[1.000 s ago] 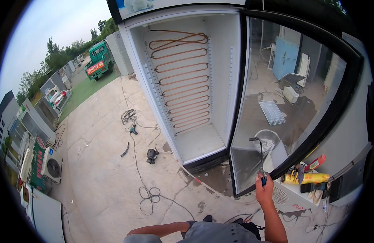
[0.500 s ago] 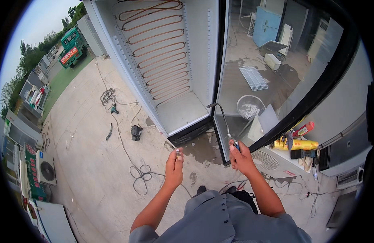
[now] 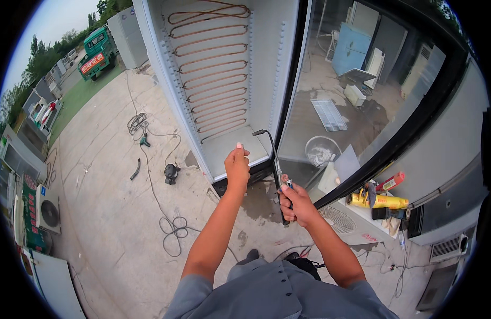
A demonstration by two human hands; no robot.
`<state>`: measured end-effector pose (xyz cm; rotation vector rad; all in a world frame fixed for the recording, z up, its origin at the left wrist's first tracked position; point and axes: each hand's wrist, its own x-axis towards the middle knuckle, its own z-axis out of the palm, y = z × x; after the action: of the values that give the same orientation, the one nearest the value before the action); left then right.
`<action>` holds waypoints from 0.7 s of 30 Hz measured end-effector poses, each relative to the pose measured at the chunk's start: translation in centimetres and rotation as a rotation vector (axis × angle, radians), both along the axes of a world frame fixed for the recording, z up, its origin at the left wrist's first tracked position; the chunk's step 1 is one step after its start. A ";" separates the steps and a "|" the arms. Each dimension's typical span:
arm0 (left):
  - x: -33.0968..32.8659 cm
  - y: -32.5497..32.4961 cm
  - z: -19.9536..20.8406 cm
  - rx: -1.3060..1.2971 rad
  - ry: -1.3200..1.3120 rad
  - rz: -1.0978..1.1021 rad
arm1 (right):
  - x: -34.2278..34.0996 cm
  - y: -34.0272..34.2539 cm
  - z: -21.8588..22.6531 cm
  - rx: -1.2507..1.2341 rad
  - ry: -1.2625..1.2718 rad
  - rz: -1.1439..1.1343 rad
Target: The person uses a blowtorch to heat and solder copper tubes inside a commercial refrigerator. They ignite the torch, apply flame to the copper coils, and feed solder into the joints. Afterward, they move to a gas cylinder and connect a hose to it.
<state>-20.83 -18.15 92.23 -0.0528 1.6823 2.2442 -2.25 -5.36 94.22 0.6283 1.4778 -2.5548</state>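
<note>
In my right hand (image 3: pixel 298 204) is a gas torch (image 3: pixel 276 157) with a bent metal tube and a dark nozzle pointing left, its blue-marked handle inside my closed fingers. No flame shows at the nozzle. My left hand (image 3: pixel 237 169) is raised to the left of the nozzle, thumb up and fingers closed. It holds a small metal-tipped thing that looks like a lighter, now mostly hidden by the fingers. Beyond both hands stands an upright display fridge (image 3: pixel 229 146), with a looping copper pipe coil (image 3: pixel 213 67) on its inner back wall.
The fridge's black-framed glass door (image 3: pixel 405 141) swings wide on the right. Beside it, a yellow canister (image 3: pixel 384 201) and tools lie on a white outdoor unit (image 3: pixel 352 223). Cables (image 3: pixel 173 228), a green-handled tool (image 3: pixel 144 140) and a dark motor-like part (image 3: pixel 171 173) lie on the concrete at left.
My left hand has risen toward the fridge opening, and its held thing has turned out of sight. My right hand and the torch have shifted left, bringing the nozzle nearer my left hand.
</note>
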 end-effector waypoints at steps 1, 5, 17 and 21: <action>-0.3 0.1 0.7 0.034 -0.144 0.006 | -0.4 -0.2 -0.2 -0.001 -0.005 0.006; -1.8 0.4 0.4 0.113 -0.323 0.018 | -2.6 -0.3 -0.8 0.006 -0.034 0.050; 5.6 2.3 0.7 0.154 0.328 -0.269 | -4.1 1.8 0.5 0.158 -0.118 -0.010; 5.8 1.4 -1.0 0.004 0.530 -0.473 | -3.5 2.4 -1.8 0.141 -0.140 -0.046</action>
<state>-14.99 -16.76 91.23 0.9136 1.6912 1.9904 -5.79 -2.95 92.44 0.8513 1.6227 -2.3981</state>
